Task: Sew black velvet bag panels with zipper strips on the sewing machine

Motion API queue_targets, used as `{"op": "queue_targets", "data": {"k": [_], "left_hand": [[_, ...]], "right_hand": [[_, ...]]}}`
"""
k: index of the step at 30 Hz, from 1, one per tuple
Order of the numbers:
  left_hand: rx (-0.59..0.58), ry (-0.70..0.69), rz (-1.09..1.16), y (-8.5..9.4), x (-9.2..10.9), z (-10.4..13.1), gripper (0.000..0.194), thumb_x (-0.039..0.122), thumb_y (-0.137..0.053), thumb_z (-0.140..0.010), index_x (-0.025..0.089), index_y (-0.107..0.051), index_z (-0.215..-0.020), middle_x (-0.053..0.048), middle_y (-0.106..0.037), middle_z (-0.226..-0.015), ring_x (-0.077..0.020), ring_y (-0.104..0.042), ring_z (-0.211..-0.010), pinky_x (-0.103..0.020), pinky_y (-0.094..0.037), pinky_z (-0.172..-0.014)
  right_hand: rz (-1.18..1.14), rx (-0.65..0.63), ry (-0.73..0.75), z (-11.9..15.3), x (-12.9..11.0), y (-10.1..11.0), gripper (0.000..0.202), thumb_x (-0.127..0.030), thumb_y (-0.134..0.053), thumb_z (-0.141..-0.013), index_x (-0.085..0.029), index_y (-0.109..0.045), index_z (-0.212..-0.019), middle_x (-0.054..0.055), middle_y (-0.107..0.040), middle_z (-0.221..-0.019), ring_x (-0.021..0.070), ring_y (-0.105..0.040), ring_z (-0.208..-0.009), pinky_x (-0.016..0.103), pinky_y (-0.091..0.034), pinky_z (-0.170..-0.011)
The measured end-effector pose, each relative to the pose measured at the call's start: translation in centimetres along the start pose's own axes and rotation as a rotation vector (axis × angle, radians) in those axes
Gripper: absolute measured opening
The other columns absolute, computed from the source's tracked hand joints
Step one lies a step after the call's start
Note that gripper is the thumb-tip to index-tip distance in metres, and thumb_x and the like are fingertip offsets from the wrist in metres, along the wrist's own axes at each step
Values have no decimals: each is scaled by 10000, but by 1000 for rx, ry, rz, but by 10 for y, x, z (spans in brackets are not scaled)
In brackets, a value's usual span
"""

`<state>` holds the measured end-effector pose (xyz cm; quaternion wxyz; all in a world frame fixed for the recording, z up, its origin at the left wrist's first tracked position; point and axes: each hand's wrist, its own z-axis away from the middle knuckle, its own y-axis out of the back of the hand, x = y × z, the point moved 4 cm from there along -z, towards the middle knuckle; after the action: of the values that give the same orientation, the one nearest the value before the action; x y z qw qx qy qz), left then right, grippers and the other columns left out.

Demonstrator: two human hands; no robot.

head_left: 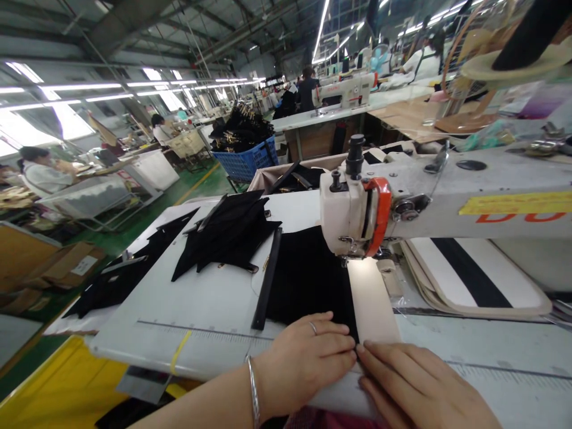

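Note:
A white sewing machine [353, 214] with an orange guard stands over the table, its lamp lighting the needle area. Under its head lie a black fabric piece [308, 274] and, along the right edge of it, a cream strip [374, 304]. My left hand [308, 357], with a ring and a bracelet, lies flat on the near edge of the black fabric. Just right of it, my right hand [411, 381] rests with extended fingers at the near end of the cream strip. The fingertips of both hands nearly meet at the seam line.
Black fabric pieces [227, 232] are piled on the table's left part. Cream panels with a black stripe [473, 274] lie behind the machine arm. A blue crate [248, 161] stands beyond the table, a yellow container [58, 381] at lower left. Other people sit farther off.

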<state>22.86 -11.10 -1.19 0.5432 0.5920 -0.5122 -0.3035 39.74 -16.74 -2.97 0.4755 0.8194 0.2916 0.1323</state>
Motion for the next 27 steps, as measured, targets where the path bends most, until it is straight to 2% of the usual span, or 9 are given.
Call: {"op": "queue_targets", "data": {"k": [6, 15, 27], "left_hand": [[-7, 21, -16, -1, -13, -12, 254, 179, -398, -1004, 160, -597, -1161, -17, -651, -1227, -132, -507, -1244, -321, -276, -1180], [23, -14, -85, -1, -36, -27, 253, 167, -402, -991, 139, -583, -1165, -45, -631, -1246, -155, -514, -1242, -339, -343, -1142], [-35, 56, -85, -4, -71, -47, 234, 121, -451, -950, 151, -574, -1147, -77, -601, -1227, -177, -534, -1202, -346, -416, -1078]], "right_hand": [[0, 37, -36, -12, 9, -2, 287, -278, -478, -929, -199, -633, -1157, 17, -672, -1084, 168, -604, -953, 318, -501, -836], [-36, -23, -151, -19, 25, -16, 309, -290, -540, -902, -218, -585, -1199, 22, -639, -1098, 193, -572, -991, 382, -469, -877], [-66, -141, -201, -45, 54, -26, 308, -343, -542, -894, -240, -579, -1183, 22, -619, -1130, 205, -559, -1036, 417, -460, -931]]}}
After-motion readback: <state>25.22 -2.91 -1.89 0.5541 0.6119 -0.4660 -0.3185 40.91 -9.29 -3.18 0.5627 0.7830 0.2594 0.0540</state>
